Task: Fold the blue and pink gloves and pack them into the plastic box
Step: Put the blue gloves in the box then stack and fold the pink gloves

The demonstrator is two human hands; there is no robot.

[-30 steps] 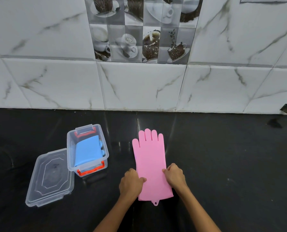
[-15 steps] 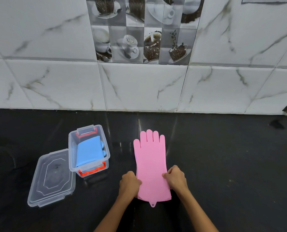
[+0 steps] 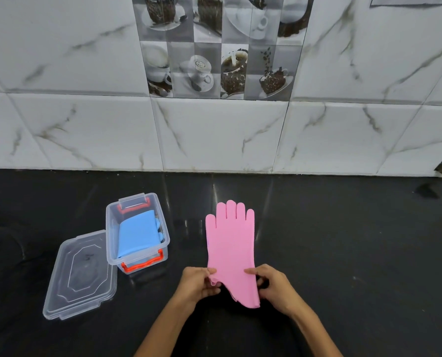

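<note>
A pink glove (image 3: pixel 229 243) lies on the black counter with its fingers pointing at the wall. Its cuff end is raised off the counter. My left hand (image 3: pixel 198 283) pinches the cuff's left corner and my right hand (image 3: pixel 272 286) pinches its right edge. To the left stands the clear plastic box (image 3: pixel 163 229) with orange handles. A folded blue glove (image 3: pixel 137 233) lies inside it.
The box's clear lid (image 3: pixel 79 275) lies flat on the counter (image 3: pixel 356 253) to the left of the box. A white tiled wall (image 3: pixel 214 135) rises at the counter's far edge. Bare black counter stretches to the right of the pink glove.
Both hands have taken hold of the pink glove's cuff and lifted that end off the counter; before, it lay flat under my hands.
</note>
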